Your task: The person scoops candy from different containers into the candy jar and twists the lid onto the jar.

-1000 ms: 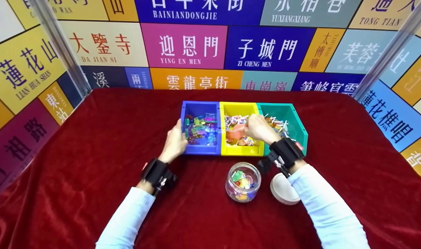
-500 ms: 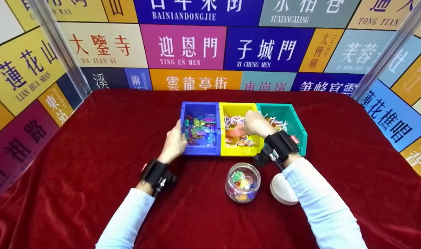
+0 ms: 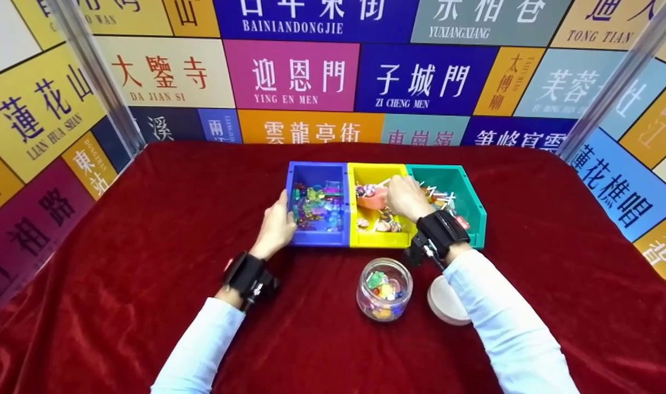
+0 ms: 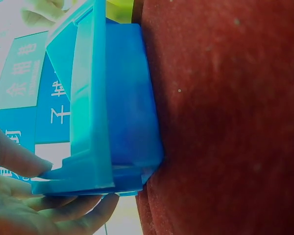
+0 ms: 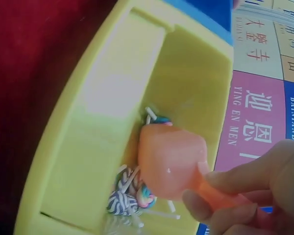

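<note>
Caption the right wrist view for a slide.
The right hand grips an orange scoop beside striped lollipops in a yellow bin.

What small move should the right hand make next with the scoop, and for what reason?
Probably slide the scoop gently a little further under the small lollipops: the right hand holds it inside the yellow bin, some lie right by its edge, and whether it carries any is unclear. The left hand grips the blue bin alongside, which may help steadiness.

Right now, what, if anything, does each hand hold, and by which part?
Right hand: orange scoop, by its handle. Left hand: blue bin, by its left rim.
</note>
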{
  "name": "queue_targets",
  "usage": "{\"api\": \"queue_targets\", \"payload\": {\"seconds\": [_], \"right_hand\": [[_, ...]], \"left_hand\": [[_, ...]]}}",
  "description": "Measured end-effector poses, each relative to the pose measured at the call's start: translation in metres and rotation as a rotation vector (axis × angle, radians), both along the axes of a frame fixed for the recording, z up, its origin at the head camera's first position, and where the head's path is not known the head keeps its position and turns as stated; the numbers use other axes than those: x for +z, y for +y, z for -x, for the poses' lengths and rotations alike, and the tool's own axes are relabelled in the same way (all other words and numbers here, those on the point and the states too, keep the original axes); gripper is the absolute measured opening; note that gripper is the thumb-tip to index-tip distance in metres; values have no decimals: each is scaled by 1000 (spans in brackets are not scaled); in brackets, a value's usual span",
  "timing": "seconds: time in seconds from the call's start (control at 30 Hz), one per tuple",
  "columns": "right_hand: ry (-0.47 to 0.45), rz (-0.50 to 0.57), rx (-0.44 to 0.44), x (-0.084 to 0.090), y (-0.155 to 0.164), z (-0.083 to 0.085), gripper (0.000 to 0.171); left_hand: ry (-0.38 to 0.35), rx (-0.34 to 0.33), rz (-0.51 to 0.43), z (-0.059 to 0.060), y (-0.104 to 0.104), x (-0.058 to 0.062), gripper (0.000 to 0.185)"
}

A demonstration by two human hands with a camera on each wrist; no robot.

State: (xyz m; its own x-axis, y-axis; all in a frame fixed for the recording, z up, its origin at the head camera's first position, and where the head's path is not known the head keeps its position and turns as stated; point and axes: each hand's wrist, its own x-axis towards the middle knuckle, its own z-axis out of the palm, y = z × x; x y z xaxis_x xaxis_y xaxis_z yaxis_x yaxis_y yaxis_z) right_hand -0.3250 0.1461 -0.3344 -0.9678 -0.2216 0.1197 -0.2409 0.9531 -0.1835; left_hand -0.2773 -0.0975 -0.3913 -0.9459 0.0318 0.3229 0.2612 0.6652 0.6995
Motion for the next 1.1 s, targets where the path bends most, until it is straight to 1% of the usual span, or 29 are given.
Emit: {"api": "queue_targets", "payload": {"seconds": [0.17,0.27,0.43,0.5,0.6,0.67,0.87,0.97,1.1], "right_hand": [[118,-17,89,-4,6,-2,14],[162,-13,113,-6,6,-3,15],[178,23,76,-8,3,-4,13],[189,18,71,-8,2,-3,12],[210,4,89,-6,0,-2,12],[218,-9,116,-4,0,-2,11],[184,-13,182,-3,1,-1,10],[131,5,190,-1,3,0,9],[42,25,202,4,8,0,8]], "left_hand": [[-5,-8,8,1,-2,-1,55],[-11,-9,12,1,-3,-2,56],[-25,-18,3,1,-3,-2,55],[-29,-22,5,1,-3,-2,55],[-34,-22,-4,2,-3,-1,55],[-29,-18,-7,2,-3,0,55],[-8,-15,2,3,-3,-1,55],[-5,-18,2,3,-2,-2,54],[-19,-18,6,3,-1,-2,54]]}}
